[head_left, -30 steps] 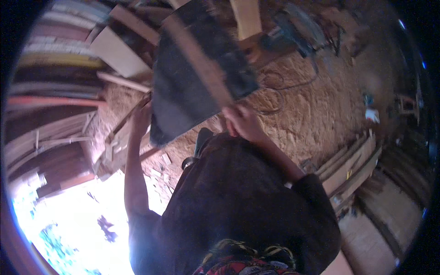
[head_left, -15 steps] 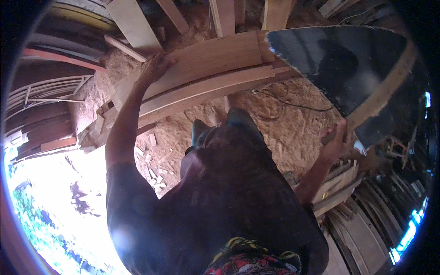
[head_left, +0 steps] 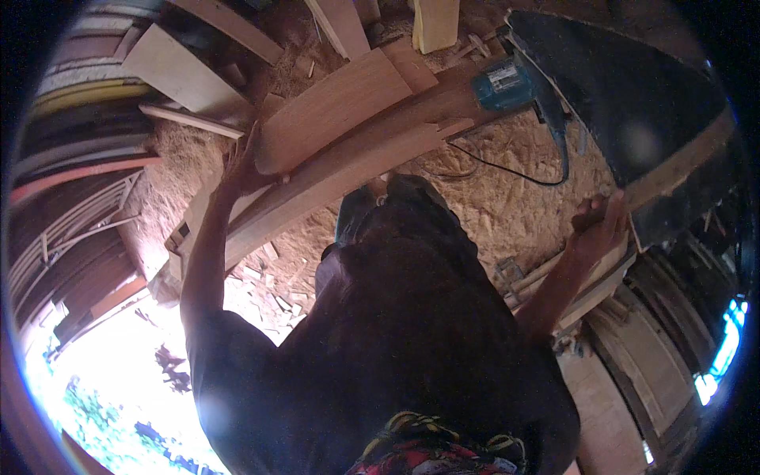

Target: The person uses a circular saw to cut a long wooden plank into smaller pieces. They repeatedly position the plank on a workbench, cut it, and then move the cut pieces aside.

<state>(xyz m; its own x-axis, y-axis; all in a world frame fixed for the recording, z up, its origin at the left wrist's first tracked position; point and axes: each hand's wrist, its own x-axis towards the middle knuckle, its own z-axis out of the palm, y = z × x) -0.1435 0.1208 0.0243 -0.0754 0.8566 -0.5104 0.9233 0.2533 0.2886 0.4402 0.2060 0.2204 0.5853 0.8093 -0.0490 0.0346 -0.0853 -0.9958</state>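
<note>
My left hand [head_left: 247, 168] is closed around the near-left end of a flat reddish-brown wooden board [head_left: 336, 111]. The board lies along a longer, thicker timber [head_left: 340, 174]. At the right, my right hand [head_left: 599, 226] has its fingers curled at the lower end of a wooden strip [head_left: 681, 162]. That strip is fixed across a large dark panel [head_left: 617, 79] with a ragged pale edge, and my hand holds the panel there. A blue-green corded power tool [head_left: 504, 85] rests on the timber beside the panel's left edge.
A black cord [head_left: 522, 172] loops over the sawdust-covered ground [head_left: 491, 214]. Small wood offcuts [head_left: 273, 297] lie at lower left. Planks [head_left: 186, 71] lean at the far side, and stacked boards [head_left: 633, 348] stand at lower right. A metal-looking rack [head_left: 71, 214] is at left.
The dark panel has shifted right in my right hand, uncovering the power tool and more of its cord. My left hand has moved slightly down along with the board's end as the view turned.
</note>
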